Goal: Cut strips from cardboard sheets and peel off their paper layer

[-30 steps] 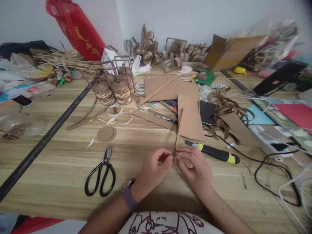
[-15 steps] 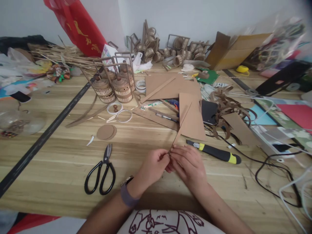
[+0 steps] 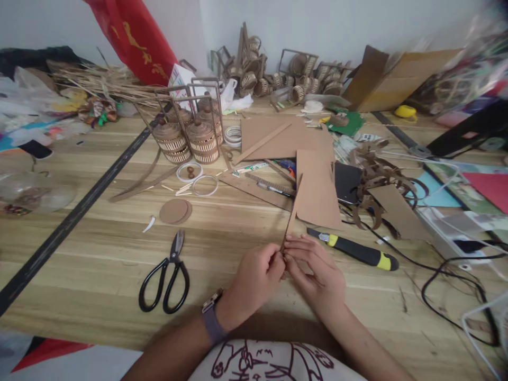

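Between my two hands, low in the middle of the view, a thin cardboard strip points up and away from me. My left hand has its fingers closed on the near end of the strip. My right hand pinches it at the same spot, fingertips against the left hand's; the end of the strip is hidden there. Behind the strip lies a cut cardboard piece. To the right of my right hand is a black and yellow utility knife. Black-handled scissors rest to the left.
Lidded round baskets with handle frames stand at the back left. Two cardboard discs and tape rings lie before them. Curled brown strips and a black cable occupy the right side. An open cardboard box stands behind.
The strip has turned more upright, its far end swinging left and toward me. Both hands still grip its near end. The whole view has shifted slightly.
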`<act>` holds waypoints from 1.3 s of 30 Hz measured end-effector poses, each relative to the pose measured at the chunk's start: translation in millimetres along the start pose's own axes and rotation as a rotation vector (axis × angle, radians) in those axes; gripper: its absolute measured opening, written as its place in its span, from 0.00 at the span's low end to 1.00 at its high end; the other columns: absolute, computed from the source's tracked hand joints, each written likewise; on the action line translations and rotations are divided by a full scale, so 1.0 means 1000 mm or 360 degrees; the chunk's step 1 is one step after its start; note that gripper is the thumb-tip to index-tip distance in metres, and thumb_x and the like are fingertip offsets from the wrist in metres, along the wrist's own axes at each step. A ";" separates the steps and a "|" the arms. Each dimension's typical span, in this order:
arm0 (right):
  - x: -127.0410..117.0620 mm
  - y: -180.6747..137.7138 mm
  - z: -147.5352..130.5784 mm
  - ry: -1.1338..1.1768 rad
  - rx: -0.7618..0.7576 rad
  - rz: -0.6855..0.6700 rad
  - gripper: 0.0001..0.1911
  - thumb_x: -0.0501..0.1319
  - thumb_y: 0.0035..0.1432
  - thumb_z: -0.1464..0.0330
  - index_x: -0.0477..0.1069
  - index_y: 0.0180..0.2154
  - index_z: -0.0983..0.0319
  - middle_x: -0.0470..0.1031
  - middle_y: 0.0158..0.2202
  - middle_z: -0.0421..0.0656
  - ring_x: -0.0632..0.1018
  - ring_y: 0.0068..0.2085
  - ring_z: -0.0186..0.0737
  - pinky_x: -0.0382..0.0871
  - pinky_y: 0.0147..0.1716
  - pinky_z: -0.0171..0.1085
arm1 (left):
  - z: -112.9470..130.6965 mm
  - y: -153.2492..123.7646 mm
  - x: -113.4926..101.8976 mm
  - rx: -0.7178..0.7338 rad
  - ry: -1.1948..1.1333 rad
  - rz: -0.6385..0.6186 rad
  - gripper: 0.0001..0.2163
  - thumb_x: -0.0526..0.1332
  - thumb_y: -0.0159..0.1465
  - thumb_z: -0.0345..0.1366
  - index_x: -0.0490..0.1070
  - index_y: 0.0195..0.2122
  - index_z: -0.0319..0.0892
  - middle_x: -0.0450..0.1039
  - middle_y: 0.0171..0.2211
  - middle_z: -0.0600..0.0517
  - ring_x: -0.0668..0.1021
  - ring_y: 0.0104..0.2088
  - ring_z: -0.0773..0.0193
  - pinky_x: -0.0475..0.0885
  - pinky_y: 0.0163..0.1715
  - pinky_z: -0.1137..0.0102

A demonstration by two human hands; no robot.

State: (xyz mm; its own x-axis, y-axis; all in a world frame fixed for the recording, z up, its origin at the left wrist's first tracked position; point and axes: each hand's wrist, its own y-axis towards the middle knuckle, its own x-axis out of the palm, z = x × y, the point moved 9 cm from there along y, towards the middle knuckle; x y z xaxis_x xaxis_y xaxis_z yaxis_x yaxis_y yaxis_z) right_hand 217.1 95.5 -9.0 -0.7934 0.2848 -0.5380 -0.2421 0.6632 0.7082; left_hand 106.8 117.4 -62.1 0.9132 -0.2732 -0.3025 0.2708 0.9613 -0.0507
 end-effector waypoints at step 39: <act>0.002 0.004 -0.002 -0.0023 -0.0064 -0.0021 0.03 0.60 0.63 0.70 0.72 0.36 0.57 0.78 0.34 0.43 0.81 0.37 0.39 0.77 0.36 0.35 | -0.014 0.004 0.005 -0.0132 -0.0295 0.0028 0.10 0.54 0.58 0.33 0.61 0.19 0.42 0.63 0.18 0.56 0.68 0.22 0.68 0.59 0.22 0.74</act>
State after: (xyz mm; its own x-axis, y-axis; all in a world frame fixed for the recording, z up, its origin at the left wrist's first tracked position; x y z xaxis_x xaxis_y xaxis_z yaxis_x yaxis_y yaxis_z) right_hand 213.3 97.2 -5.9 -0.7818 0.2866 -0.5538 -0.2748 0.6388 0.7186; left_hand 108.0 120.8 -77.6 0.9600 -0.2508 -0.1242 0.2352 0.9635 -0.1274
